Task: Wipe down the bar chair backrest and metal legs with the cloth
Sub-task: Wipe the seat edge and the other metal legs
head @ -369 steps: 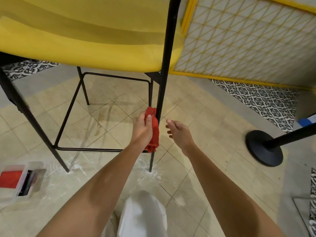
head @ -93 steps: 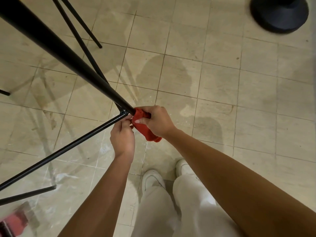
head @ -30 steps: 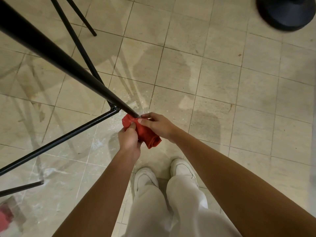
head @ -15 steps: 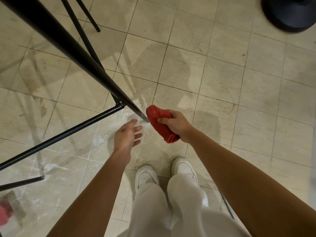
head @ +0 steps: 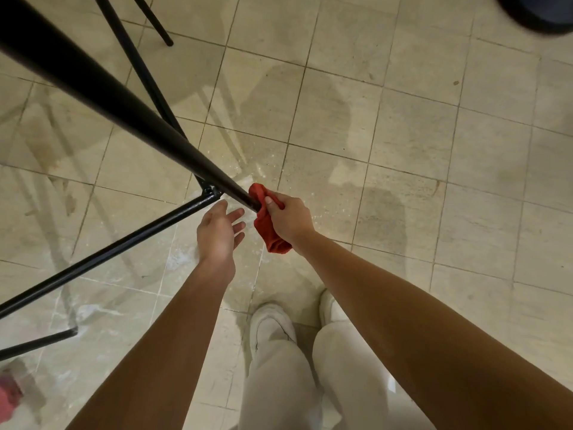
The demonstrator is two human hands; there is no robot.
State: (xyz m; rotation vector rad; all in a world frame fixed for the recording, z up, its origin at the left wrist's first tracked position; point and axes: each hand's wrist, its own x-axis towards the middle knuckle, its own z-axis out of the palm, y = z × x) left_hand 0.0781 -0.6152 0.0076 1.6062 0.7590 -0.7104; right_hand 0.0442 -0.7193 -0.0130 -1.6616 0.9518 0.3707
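A thick black metal chair leg (head: pixel 102 97) slants from the upper left down to the floor at the centre. My right hand (head: pixel 290 217) grips a red cloth (head: pixel 268 228) and presses it around the lowest part of that leg. My left hand (head: pixel 218 232) hovers just left of the cloth, fingers spread, holding nothing. A thin black footrest bar (head: pixel 102 254) joins the leg just above the cloth and runs off to the lower left. The seat and backrest are out of view.
Other thin black chair legs (head: pixel 136 62) cross the upper left. A round black stand base (head: pixel 539 10) sits at the top right. Beige floor tiles show white dusty smears. My white shoes (head: pixel 273 324) stand right below the hands. A red blur (head: pixel 9 395) lies at the lower left edge.
My right hand has brought the cloth back onto the foot of the leg after lifting off it. My left hand let go of the cloth a moment earlier and stays open beside it.
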